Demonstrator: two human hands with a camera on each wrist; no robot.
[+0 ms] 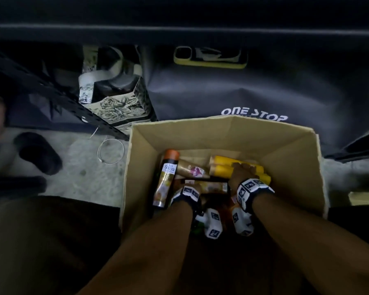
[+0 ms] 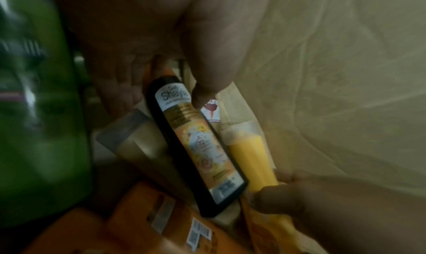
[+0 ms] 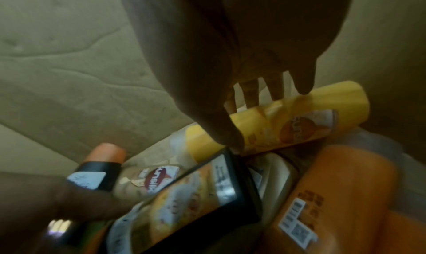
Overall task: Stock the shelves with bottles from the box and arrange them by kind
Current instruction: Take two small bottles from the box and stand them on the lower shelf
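An open cardboard box [image 1: 243, 135] on the floor holds several bottles lying loose. My left hand [image 1: 190, 185] reaches into it, and its thumb and fingers [image 2: 119, 94] close on the top end of a black Shayla spray bottle [image 2: 198, 148] with an orange label [image 3: 184, 194]. My right hand [image 1: 242, 168] is further in and grips a yellow Sunsilk bottle [image 3: 322, 116], thumb on one side and fingers [image 3: 304, 86] over the other. More yellow bottles [image 1: 224, 160] lie beside it. A second Shayla bottle [image 1: 166, 179] with an orange cap leans at the box's left wall, next to a beige Sunsilk bottle [image 1: 190, 170].
Orange bottles [image 3: 345, 185] and a green bottle [image 2: 34, 112] lie at the near end of the box. Behind the box stands a dark "ONE STOP" bag [image 1: 243, 92] with a phone [image 1: 209, 57] on it. A black shelf upright [image 1: 51, 86], a patterned bag [image 1: 115, 103], a wire ring [image 1: 110, 153] and a shoe [image 1: 38, 153] are at left.
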